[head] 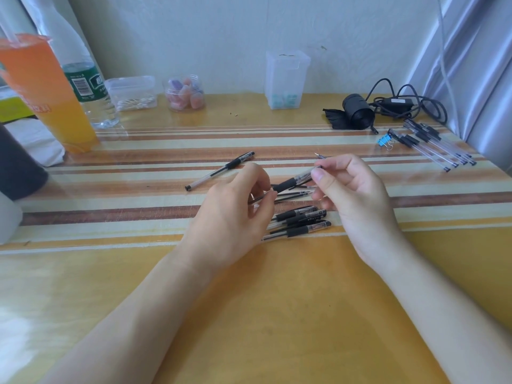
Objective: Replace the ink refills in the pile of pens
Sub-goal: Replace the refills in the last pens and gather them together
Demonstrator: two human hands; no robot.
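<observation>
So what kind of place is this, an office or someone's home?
Most likely a home desk or dorm table set against a wall, not an office. A striped cloth covers it, an orange drink and a jar of sweets stand at the back, and pens lie loose near the hands.

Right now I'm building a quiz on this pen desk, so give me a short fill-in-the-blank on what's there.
1. The right hand pinches a clear pen barrel with a ____ rubber grip.
2. The binder clip beside the refill bundle is ____.
3. The tall drink cup stands at the table's far ____ corner.
4. One pen lies alone, ____ of the left hand.

Missing: black; blue; left; left
</observation>
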